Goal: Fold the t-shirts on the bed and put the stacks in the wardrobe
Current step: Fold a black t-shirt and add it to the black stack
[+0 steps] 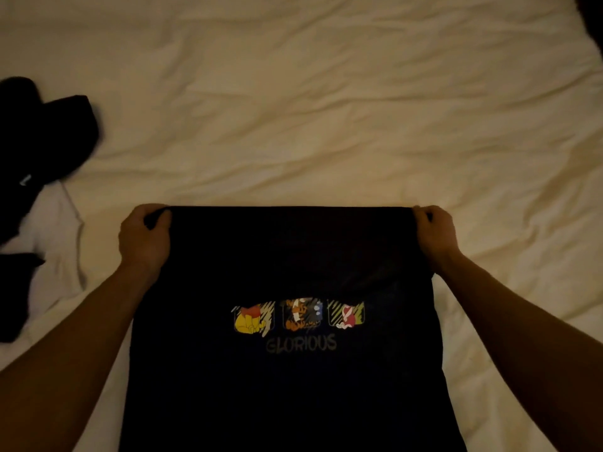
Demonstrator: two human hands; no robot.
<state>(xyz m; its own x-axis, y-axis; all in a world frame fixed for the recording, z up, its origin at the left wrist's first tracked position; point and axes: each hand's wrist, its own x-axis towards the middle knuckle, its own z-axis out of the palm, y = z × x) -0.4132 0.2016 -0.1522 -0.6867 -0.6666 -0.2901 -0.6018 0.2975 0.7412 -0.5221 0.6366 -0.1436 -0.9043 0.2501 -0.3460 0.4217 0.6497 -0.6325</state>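
A black t-shirt [293,262] with three cartoon pictures and the word GLORIOUS is stretched out in front of me over the cream bed sheet [326,109]. My left hand [143,236] grips its far left corner, fingers curled over the edge. My right hand [435,228] grips the far right corner the same way. The far edge runs taut and straight between both hands. The shirt's near end runs out of the bottom of the view.
A pile of dark garments [42,135] lies at the left edge of the bed, partly on a white garment [55,230]. Another dark piece [16,291] lies below it. A dark shape [592,17] shows at the top right corner.
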